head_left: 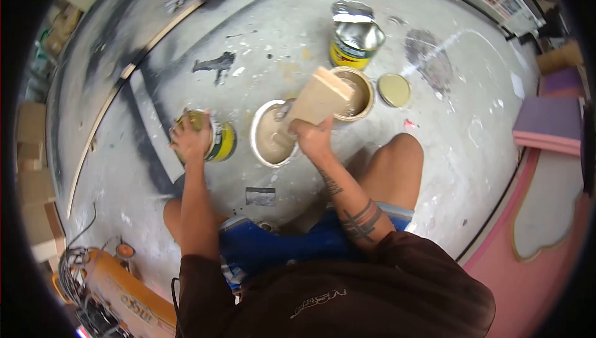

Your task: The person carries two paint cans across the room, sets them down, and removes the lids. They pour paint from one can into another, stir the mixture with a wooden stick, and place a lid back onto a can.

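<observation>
My right hand (315,139) is closed on the lower end of a flat, light-brown wooden board (318,97). The board slants above the floor, its pale far edge partly covering an open can of brownish paste (360,92). Beside that hand stands an oval white tub (254,136) with smooth beige paste inside; something blurred and greyish shows at its upper rim. On the left, my left hand (191,139) rests over the gold lid (200,119) of a yellow and green can (223,141), fingers spread and curled over the top.
Behind the paste stands a yellow can with its silvery lid bent up (351,55). A loose round lid (395,90) lies on the stained grey floor. At lower left is an orange machine (127,288) with cables; cardboard boxes (34,176) line the left. Pink and purple panels (546,127) stand right.
</observation>
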`<state>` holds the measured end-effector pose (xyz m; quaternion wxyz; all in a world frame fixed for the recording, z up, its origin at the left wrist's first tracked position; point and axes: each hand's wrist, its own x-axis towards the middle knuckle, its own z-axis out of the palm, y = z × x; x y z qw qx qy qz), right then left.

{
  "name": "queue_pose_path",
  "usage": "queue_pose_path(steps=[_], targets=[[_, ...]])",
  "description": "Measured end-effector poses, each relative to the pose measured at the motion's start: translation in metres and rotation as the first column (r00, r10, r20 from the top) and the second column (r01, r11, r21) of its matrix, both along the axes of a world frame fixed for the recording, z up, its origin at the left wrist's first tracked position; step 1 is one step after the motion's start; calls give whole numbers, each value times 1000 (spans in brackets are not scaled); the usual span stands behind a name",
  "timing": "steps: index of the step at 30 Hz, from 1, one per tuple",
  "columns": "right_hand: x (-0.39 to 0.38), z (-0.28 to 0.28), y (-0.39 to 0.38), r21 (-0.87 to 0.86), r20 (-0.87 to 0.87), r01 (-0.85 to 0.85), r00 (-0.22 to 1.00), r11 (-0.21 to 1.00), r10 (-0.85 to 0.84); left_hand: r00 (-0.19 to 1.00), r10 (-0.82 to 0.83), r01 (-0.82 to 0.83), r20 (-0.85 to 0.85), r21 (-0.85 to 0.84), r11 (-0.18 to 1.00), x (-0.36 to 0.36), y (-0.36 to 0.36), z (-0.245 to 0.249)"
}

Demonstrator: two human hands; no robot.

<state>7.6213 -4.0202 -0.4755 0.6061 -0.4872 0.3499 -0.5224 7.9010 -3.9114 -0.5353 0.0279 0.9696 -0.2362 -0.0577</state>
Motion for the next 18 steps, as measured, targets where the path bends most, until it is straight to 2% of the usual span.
queue_pose_path(steps=[1, 3, 5, 9, 13, 16, 18], targets=[[1, 5, 1, 6, 30, -24, 999, 1000, 24, 1000, 5, -5, 13, -33, 999, 1, 0, -7], [4, 2, 0, 5, 60, -35, 998, 999, 35, 998, -13, 12, 59, 11, 1000, -4, -3, -17], [6, -10, 1, 63, 119, -141, 984, 988, 133, 994, 13, -16, 107, 30, 999, -8, -4, -20], [7, -7, 4, 33, -25, -87, 996, 996, 88, 991, 17, -22, 129, 36, 999, -8, -5, -23], [8, -8, 10, 65, -83, -133, 987, 989, 138, 993, 32, -38, 116, 49, 998, -10, -7, -17], [8, -10, 12, -27, -79, -166, 983, 986, 164, 993, 10, -17, 120, 59, 998, -10, -9, -15], [18, -4, 5, -289, -29, -118, 993, 950, 114, 993, 17, -25, 113, 71, 997, -11, -10, -13]])
